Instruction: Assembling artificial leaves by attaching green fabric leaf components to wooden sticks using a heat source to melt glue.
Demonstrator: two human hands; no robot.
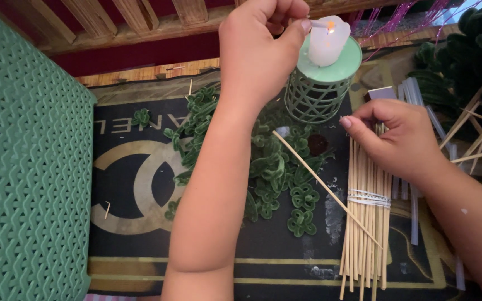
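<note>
A green woven panel (29, 167) fills the left. The left hand (260, 50) pinches something thin, possibly a stick, at the lit white candle (327, 39) on its green holder (316, 92). The right hand (403, 142), fingers together, presses the bundle of wooden sticks (364, 223) on the dark mat (140, 234).

**Candle, sticks, green loops**

We see the left hand (258, 53) raised to a lit white candle (327, 40), fingers (297, 30) pinching a small thing at the flame; what it is, we cannot tell. The candle sits on a pale green lattice holder (316, 92). The right hand (400, 139) rests on a tied bundle of wooden sticks (366, 223). Green looped pieces (277, 178) lie scattered on the dark mat (135, 234).
</note>
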